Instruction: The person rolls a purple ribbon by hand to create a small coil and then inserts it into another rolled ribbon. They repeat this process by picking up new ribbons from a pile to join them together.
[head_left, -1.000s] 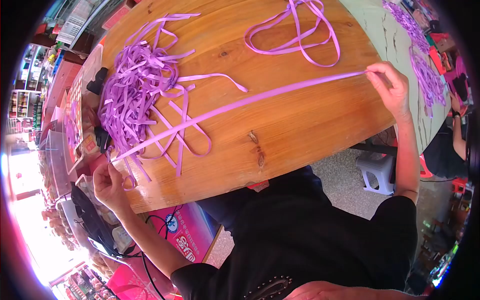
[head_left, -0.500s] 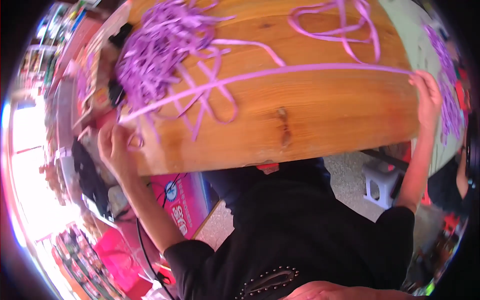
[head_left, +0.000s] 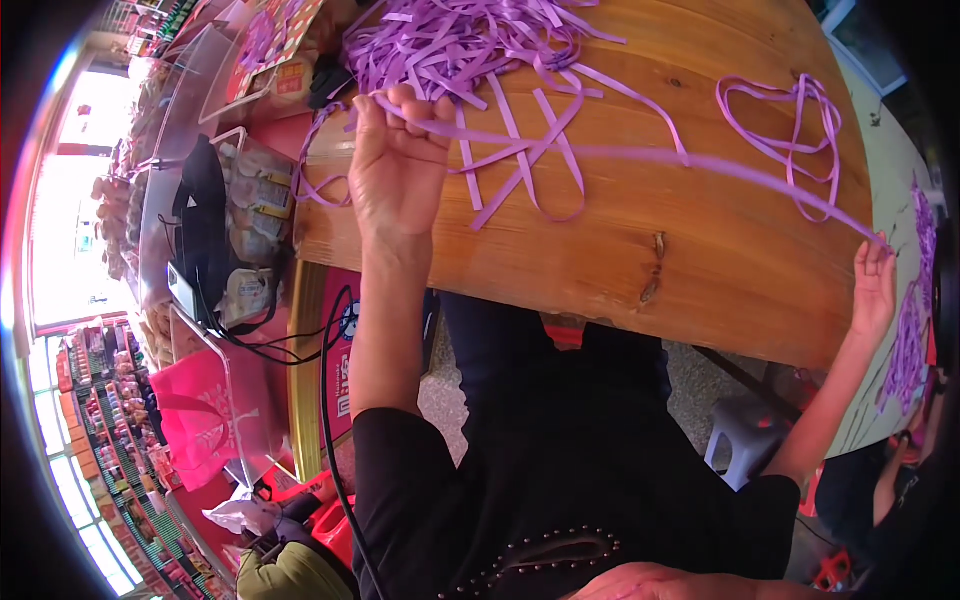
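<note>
My left hand [head_left: 397, 165] pinches one end of a long purple ribbon strip [head_left: 640, 156] over the near left part of the wooden table [head_left: 620, 255]. My right hand [head_left: 873, 283] holds the strip's other end at the table's right edge, so the strip runs taut across the wood. A tangled heap of purple ribbon strips [head_left: 470, 40] lies just behind my left hand. A looped purple ribbon [head_left: 790, 110] rests on the wood at the far right.
More purple strips [head_left: 910, 340] lie on a pale surface at the right edge. A clear case with packaged goods [head_left: 240, 250] and a black cable [head_left: 330, 330] stand left of the table. A pink bag [head_left: 215, 415] and a grey stool [head_left: 745, 435] sit below.
My left hand has risen from below the table's edge onto the tabletop by the ribbon heap. The view has swung, and the taut strip now slants down toward my right hand.
</note>
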